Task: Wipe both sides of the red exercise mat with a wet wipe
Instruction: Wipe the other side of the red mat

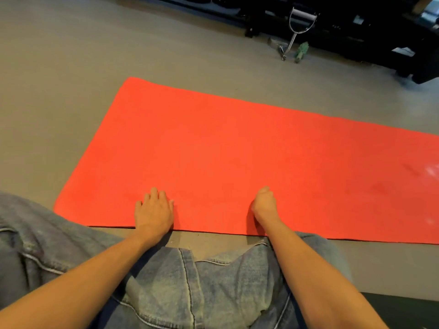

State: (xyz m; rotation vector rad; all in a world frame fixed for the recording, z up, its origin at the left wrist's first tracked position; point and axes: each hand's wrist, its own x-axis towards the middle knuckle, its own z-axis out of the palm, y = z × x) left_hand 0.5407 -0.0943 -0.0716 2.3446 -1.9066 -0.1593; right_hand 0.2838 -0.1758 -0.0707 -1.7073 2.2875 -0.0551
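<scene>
The red exercise mat (237,157) lies flat on the grey floor and runs out of view on the right. My left hand (154,211) rests palm down on the mat near its front edge, fingers spread and straight. My right hand (264,204) sits on the mat near the same edge with its fingers curled under. Whether it holds anything is hidden from this angle. No wet wipe is visible.
My knees in blue denim (190,281) are just in front of the mat's near edge. Dark gym equipment (356,27) with a metal cable handle (301,20) stands at the far right. A small green object (301,51) lies on the floor beside it.
</scene>
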